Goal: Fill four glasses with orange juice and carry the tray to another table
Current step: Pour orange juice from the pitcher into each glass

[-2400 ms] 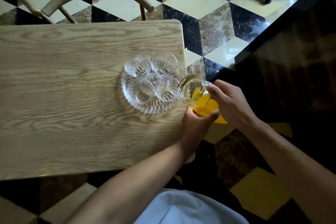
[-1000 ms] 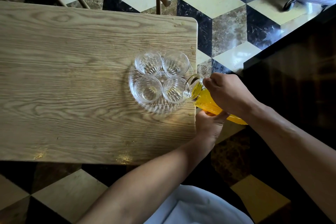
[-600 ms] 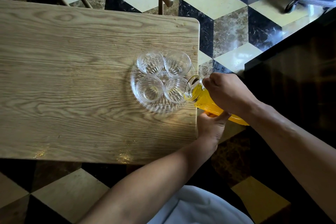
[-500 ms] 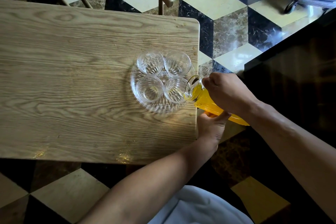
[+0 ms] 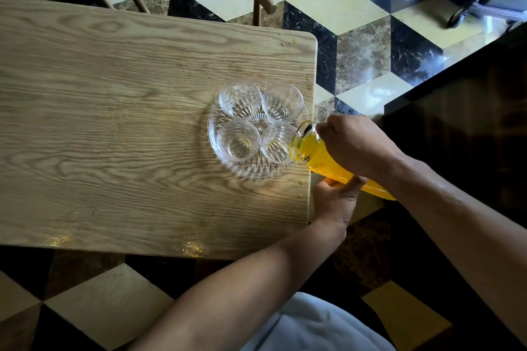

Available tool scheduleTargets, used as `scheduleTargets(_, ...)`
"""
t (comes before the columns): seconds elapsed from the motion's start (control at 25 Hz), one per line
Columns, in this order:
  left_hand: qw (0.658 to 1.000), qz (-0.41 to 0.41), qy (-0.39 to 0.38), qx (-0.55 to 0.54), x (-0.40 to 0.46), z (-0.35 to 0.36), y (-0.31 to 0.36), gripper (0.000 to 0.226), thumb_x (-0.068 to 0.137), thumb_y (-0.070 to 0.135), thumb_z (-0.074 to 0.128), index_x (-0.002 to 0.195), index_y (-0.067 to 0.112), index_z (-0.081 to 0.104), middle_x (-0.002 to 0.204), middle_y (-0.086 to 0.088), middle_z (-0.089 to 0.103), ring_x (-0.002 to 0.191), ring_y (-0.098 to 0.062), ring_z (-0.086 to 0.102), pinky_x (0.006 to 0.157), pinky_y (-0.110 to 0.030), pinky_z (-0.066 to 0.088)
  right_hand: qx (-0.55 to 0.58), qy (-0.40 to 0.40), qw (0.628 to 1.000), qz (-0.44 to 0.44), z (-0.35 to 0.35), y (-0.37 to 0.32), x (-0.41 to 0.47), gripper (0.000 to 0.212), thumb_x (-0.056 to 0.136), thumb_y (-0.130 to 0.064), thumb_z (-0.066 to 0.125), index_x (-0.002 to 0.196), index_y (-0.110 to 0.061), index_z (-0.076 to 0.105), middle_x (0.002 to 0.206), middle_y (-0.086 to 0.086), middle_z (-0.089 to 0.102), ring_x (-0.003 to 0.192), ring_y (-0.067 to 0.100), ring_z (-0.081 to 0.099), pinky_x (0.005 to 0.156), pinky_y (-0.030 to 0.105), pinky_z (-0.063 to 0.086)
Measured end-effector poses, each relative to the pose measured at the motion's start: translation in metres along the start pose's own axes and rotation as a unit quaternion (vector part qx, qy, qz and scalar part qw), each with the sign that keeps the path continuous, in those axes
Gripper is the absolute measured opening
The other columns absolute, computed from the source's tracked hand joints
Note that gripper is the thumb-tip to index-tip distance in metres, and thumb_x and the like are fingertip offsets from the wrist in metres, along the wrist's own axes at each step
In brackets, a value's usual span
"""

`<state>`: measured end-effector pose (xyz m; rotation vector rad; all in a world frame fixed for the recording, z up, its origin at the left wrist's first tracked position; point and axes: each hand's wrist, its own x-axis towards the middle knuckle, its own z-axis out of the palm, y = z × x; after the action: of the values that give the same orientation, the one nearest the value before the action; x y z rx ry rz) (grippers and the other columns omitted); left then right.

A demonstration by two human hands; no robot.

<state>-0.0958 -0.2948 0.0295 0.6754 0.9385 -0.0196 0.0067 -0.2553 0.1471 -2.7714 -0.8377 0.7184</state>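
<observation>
While right hand [image 5: 353, 145] clasps jug [image 5: 313, 155], left hand [image 5: 336, 199] cradling beneath.

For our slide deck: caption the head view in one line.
Both hands tilt a jug of orange juice toward the nearest glass on a clear tray.
</observation>
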Motion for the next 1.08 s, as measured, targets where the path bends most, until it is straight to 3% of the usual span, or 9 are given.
scheduleTargets(0.72, 1.000, -0.018, -0.002, -0.006, -0.007, 0.004, 0.002, 0.047, 0.058, 0.043, 0.097, 0.078, 0.013, 0.067, 0.082, -0.013, 0.059, 0.082, -0.023, 0.048, 0.077, -0.046, 0.045, -0.032, -0.011, 0.999, -0.002, -0.004, -0.007, 0.001, 0.046, 0.104, -0.040, 0.036, 0.068, -0.012, 0.047, 0.066, 0.006, 0.049, 0.058, 0.021, 0.046, 0.049, 0.027, 0.029)
scheduleTargets(0.92, 0.999, -0.030, 0.023, 0.030, -0.009, 0.005, 0.001, 0.058, 0.053, 0.058, 0.093, 0.047, 0.023, 0.047, 0.054, 0.005, 0.043, 0.062, -0.017, 0.033, 0.066, -0.040, 0.035, -0.039, -0.020, 0.999, 0.012, -0.006, -0.009, 0.002, 0.046, 0.102, -0.041, 0.036, 0.069, -0.011, 0.050, 0.068, 0.007, 0.051, 0.060, 0.023, 0.049, 0.049, 0.028, 0.029)
scheduleTargets(1.08, 0.999, -0.022, 0.020, 0.032, -0.012, 0.004, -0.001, 0.060, 0.058, 0.055, 0.093, 0.043, 0.021, 0.045, 0.049, 0.011, 0.040, 0.055, -0.013, 0.030, 0.062, -0.036, 0.034, -0.041, -0.021, 0.999, 0.016, -0.006, -0.009, 0.001, 0.045, 0.101, -0.040, 0.036, 0.069, -0.012, 0.049, 0.067, 0.006, 0.050, 0.058, 0.019, 0.047, 0.049, 0.028, 0.028)
